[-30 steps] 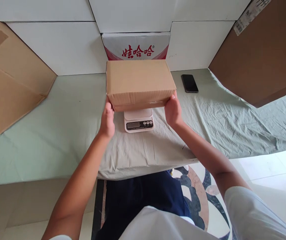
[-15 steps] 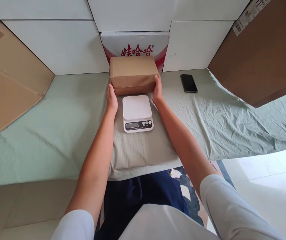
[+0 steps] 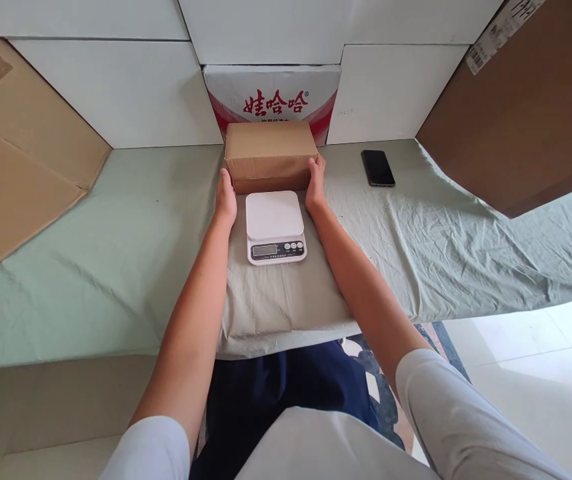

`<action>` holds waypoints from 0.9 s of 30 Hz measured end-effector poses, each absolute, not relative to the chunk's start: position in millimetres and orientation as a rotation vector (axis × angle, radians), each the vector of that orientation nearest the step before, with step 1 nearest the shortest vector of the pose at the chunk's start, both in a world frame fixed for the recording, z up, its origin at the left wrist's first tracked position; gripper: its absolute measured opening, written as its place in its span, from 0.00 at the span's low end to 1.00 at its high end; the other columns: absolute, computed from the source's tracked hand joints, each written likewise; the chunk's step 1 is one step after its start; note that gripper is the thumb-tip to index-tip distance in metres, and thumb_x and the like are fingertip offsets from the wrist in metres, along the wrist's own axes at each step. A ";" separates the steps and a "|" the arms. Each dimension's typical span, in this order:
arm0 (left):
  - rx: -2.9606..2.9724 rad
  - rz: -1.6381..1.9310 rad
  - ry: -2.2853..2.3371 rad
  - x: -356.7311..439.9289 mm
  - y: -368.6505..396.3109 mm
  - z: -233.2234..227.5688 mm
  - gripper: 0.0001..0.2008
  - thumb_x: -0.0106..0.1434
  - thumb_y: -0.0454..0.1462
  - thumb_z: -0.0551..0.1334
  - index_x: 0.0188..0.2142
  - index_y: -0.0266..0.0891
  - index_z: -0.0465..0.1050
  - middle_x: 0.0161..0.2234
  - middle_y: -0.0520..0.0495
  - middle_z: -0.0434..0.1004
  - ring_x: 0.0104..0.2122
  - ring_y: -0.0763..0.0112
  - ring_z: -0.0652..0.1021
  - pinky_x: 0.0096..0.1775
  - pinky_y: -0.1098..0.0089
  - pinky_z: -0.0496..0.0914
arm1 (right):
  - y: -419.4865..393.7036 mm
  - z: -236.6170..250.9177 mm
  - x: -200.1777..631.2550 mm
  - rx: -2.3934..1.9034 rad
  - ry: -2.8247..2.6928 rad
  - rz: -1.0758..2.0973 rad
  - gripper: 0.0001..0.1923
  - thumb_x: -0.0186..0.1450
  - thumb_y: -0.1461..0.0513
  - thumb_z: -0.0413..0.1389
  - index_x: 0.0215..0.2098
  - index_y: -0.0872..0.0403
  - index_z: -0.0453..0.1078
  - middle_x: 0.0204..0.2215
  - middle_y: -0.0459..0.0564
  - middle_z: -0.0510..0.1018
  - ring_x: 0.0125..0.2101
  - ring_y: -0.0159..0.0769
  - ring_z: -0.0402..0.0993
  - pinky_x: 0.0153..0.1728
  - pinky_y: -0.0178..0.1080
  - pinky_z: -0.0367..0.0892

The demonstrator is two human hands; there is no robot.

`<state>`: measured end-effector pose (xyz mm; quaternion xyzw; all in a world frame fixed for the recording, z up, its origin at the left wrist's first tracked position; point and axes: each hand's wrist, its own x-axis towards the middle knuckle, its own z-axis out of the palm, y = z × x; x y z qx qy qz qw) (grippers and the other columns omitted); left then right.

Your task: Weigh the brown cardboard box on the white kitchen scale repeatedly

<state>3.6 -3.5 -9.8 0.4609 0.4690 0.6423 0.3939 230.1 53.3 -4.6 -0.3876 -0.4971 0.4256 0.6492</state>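
Observation:
A small brown cardboard box rests on the green cloth just behind a white digital scale. My left hand presses against the box's left end and my right hand against its right end, so both hold it between them. The scale's platform is bare, with its display and buttons facing me.
A white and red printed carton stands against the white wall behind the box. A black phone lies to the right. Large cardboard sheets lean at the left and right. The green cloth covers the table.
One second ago I held the box up above the scale; it has moved away from me and down onto the cloth behind the scale. My hands stay on its ends.

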 end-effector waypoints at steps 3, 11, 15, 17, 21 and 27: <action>1.142 1.672 1.332 -11.2 -13.1 4.9 0.48 0.68 0.69 0.37 0.72 0.42 0.60 0.79 0.42 0.47 0.78 0.62 0.49 0.77 0.57 0.47 | 69.7 0.7 245.1 -0.910 -1.024 0.918 0.42 0.65 0.35 0.43 0.70 0.44 0.56 0.76 0.49 0.55 0.79 0.41 0.44 0.78 0.59 0.47; 1.051 1.790 1.378 -67.6 -48.9 38.3 0.46 0.72 0.59 0.23 0.77 0.30 0.34 0.80 0.42 0.29 0.79 0.64 0.38 0.78 0.58 0.39 | 112.3 18.2 342.7 -0.898 -0.816 0.802 0.42 0.68 0.40 0.25 0.73 0.42 0.53 0.80 0.46 0.41 0.79 0.47 0.45 0.70 0.69 0.52; 1.008 1.739 1.366 -61.4 -44.8 23.4 0.45 0.72 0.59 0.22 0.76 0.33 0.36 0.80 0.45 0.29 0.79 0.66 0.38 0.77 0.59 0.38 | 107.6 -4.1 338.2 -0.936 -0.796 0.851 0.41 0.67 0.40 0.27 0.69 0.43 0.60 0.78 0.47 0.49 0.79 0.46 0.47 0.70 0.71 0.51; 1.019 1.728 1.357 -56.3 -40.4 15.9 0.47 0.71 0.62 0.25 0.77 0.34 0.39 0.80 0.44 0.31 0.79 0.64 0.40 0.78 0.58 0.39 | 106.9 -15.4 327.7 -0.920 -0.865 0.888 0.41 0.67 0.41 0.27 0.66 0.45 0.63 0.77 0.49 0.53 0.79 0.48 0.47 0.69 0.74 0.50; 1.068 1.709 1.362 -50.8 -33.4 7.1 0.50 0.68 0.66 0.26 0.75 0.40 0.53 0.80 0.47 0.38 0.79 0.58 0.41 0.77 0.52 0.42 | 102.8 -22.8 307.5 -0.907 -0.794 0.981 0.37 0.68 0.43 0.33 0.67 0.47 0.62 0.76 0.51 0.55 0.79 0.47 0.48 0.71 0.73 0.45; 1.044 1.668 1.252 -33.3 -28.6 7.1 0.50 0.64 0.71 0.34 0.73 0.50 0.60 0.79 0.51 0.43 0.78 0.61 0.44 0.77 0.55 0.45 | 80.4 -11.3 284.9 -0.948 -0.879 1.056 0.41 0.65 0.36 0.41 0.70 0.45 0.57 0.78 0.50 0.53 0.79 0.42 0.50 0.77 0.61 0.45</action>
